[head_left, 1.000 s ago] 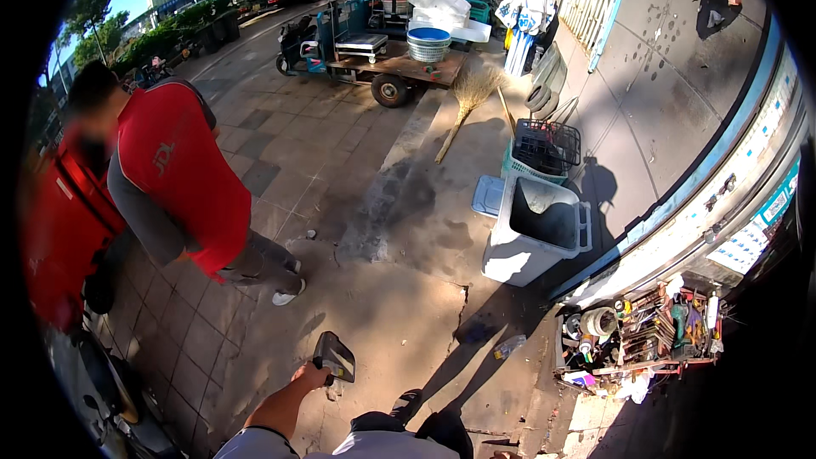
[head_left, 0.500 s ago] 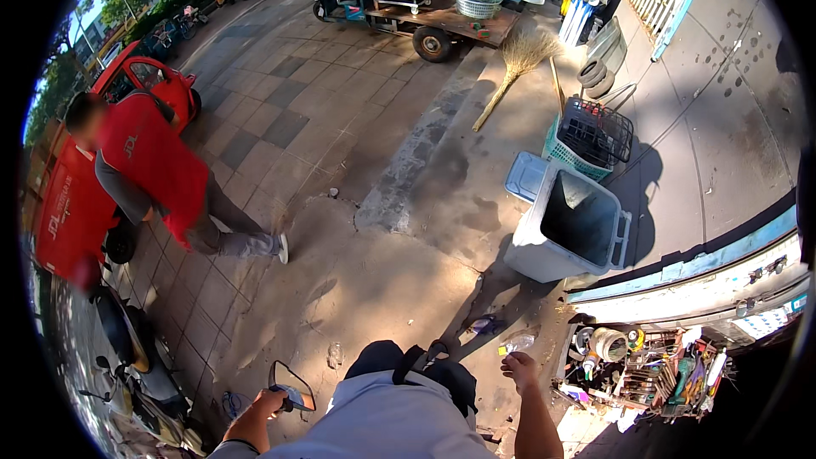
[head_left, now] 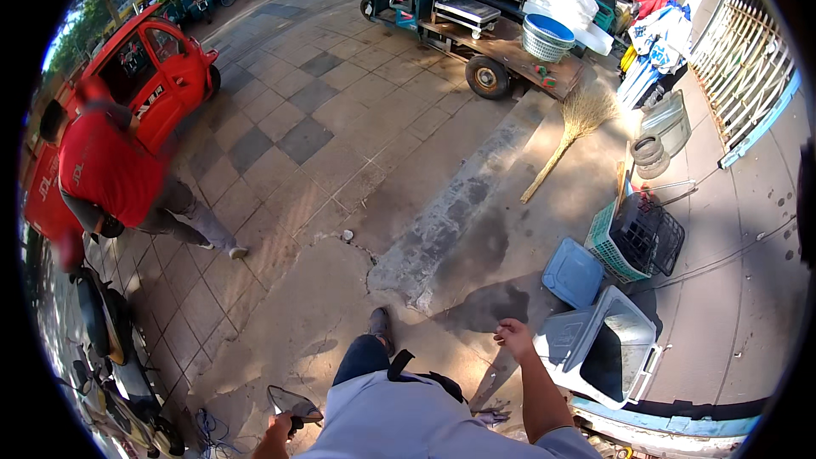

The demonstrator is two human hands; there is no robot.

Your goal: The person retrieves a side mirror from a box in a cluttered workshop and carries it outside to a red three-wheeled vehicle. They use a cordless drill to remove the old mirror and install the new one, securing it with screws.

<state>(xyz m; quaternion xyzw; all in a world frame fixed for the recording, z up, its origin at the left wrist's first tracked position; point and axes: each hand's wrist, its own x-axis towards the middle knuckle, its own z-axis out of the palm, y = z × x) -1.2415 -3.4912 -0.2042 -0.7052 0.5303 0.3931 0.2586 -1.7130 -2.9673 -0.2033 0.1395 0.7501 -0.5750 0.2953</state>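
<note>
Head view | left hand [head_left: 276, 433] grips dark flat tool [head_left: 293, 404] | right hand [head_left: 512, 338] empty, loosely curled, near grey bin [head_left: 595, 348]

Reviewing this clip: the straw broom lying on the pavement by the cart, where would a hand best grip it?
Probably mid-handle of the broom, coming from above: the thin stick lies flat and bare on the pavement, while its bristle fan at the far end is wide and loose.

At six o'clock my shirt hides most of my left hand [head_left: 276, 435], so I cannot tell how it grips the dark, flat tool [head_left: 293, 404], while at nine o'clock the person in red [head_left: 106, 172] is blurred.
</note>
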